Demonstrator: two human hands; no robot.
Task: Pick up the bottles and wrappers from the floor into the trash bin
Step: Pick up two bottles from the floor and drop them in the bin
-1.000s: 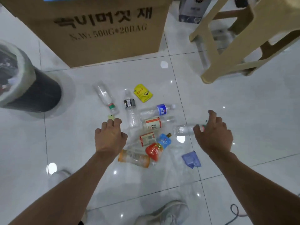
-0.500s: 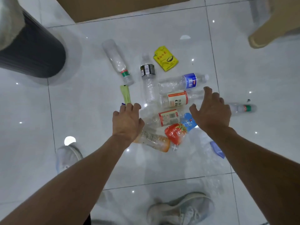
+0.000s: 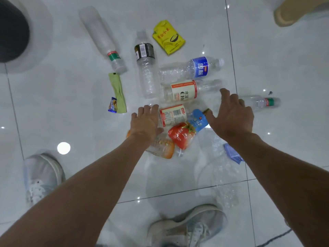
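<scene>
Several empty plastic bottles and wrappers lie scattered on the white tiled floor. My left hand (image 3: pixel 145 123) hovers open over an orange-labelled bottle (image 3: pixel 162 148), just left of a red-and-white labelled bottle (image 3: pixel 173 114). My right hand (image 3: pixel 231 115) is open, fingers spread, beside a blue pouch (image 3: pixel 198 120) and a red strawberry wrapper (image 3: pixel 181 135). Further off lie a blue-labelled bottle (image 3: pixel 199 67), a black-labelled bottle (image 3: pixel 145 63), a yellow wrapper (image 3: pixel 168 37) and a green wrapper (image 3: pixel 117 91). The black trash bin (image 3: pixel 12 31) shows at the top left corner.
A beige stool leg (image 3: pixel 295 13) stands at the top right. A clear bottle with a green band (image 3: pixel 261 103) lies right of my right hand. A blue wrapper (image 3: pixel 233 155) lies under my right forearm. My two grey shoes (image 3: pixel 41 177) (image 3: pixel 188 227) stand near the bottom.
The view has dropped closer to the floor and the litter looks larger. Both hands have come lower and nearer the red-and-white bottle and pouches, still holding nothing.
</scene>
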